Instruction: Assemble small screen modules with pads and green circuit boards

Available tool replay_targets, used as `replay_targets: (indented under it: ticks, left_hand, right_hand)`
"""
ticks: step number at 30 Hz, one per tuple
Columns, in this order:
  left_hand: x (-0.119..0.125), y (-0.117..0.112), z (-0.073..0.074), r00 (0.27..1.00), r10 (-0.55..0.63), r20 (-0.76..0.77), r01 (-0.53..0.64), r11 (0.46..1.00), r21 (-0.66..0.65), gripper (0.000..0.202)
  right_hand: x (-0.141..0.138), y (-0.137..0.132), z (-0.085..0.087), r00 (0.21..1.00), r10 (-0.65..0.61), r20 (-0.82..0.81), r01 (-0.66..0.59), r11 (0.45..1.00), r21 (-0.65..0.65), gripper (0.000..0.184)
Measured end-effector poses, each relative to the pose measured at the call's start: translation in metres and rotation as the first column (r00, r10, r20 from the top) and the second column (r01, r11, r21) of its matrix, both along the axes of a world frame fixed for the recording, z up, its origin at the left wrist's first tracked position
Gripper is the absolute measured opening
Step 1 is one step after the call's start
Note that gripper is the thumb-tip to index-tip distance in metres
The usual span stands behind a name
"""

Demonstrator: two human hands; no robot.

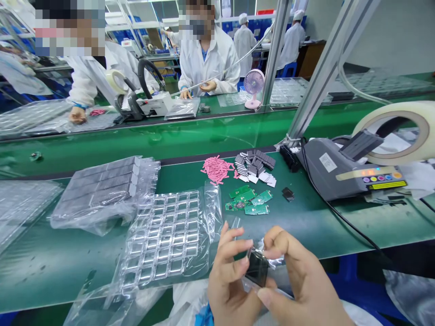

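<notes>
Near the front edge of the bench, my left hand grips a small dark glossy rectangular panel by its left side, fingers curled round it. On its right side, my right hand has thumb and bent forefinger closed at its edges. Clear film shows around the panel; whether it is attached cannot be made out. Just beyond my hands lie several green circuit boards and a small dark square piece. A clear plastic compartment tray rests on a plastic bag to the left.
Behind the boards are pink strips and dark-and-white pieces. A bagged stack of parts sits left. At right stands a tape dispenser with a large roll and a black cable. Co-workers sit beyond the green conveyor.
</notes>
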State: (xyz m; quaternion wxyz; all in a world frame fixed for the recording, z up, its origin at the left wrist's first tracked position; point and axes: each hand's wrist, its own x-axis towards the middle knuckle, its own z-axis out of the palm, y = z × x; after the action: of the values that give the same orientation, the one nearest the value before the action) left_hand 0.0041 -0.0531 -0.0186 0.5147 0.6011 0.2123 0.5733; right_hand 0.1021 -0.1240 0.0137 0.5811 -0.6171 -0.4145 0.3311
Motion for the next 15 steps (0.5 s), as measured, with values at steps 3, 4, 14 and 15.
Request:
replay_targets:
  ticks: [3, 4, 14, 15]
  left_hand:
    - [0.003, 0.001, -0.010, 0.996, 0.072, 0.061, -0.067, 0.995, -0.072, 0.045]
    - [0.004, 0.001, -0.013, 0.995, 0.061, 0.078, -0.051, 0.990, -0.129, 0.042]
    - [-0.006, 0.033, -0.009, 0.839, -0.305, 0.449, 0.533, 0.303, -0.790, 0.037]
    - [-0.009, 0.035, -0.010, 0.820, -0.328, 0.469, 0.555, 0.252, -0.793, 0.036]
  right_hand:
    - [-0.002, 0.008, -0.003, 0.996, 0.012, 0.085, -0.008, 0.999, -0.045, 0.029]
    - [-0.002, 0.010, -0.002, 0.991, 0.031, 0.131, -0.020, 0.996, -0.087, 0.031]
    - [0.088, 0.022, -0.034, 0.826, 0.006, 0.564, 0.190, 0.939, -0.288, 0.014]
    - [0.102, 0.029, -0.041, 0.808, -0.009, 0.589, 0.223, 0.930, -0.292, 0.013]
